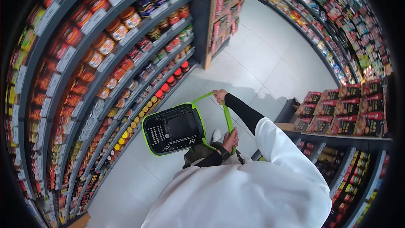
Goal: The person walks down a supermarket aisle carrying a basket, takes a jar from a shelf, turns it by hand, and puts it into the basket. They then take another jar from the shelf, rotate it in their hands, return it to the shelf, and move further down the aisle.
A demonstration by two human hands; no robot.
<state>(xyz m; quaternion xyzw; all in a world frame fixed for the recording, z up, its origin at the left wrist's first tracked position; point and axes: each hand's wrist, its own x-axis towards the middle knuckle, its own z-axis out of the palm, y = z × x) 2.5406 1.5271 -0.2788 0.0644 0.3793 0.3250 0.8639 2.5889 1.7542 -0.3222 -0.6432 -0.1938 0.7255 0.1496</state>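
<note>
A black shopping basket point(173, 130) with a bright green rim and green handle point(228, 118) hangs in front of my body, over the tiled floor. Nothing shows inside it. My left hand point(230, 139), with a dark band at the wrist, is closed round the near part of the handle. Farther out, at the handle's upper corner, my right hand point(220, 96) has its fingers wrapped round the green strip. A black sleeve covers the right forearm.
Curved-looking shelves point(95, 65) full of jars and packets line the left side. A wooden-edged display point(207, 50) stands ahead. Red and black packs point(348, 103) sit on a shelf at the right, with snack shelves point(333, 29) behind. One shoe point(216, 135) shows below.
</note>
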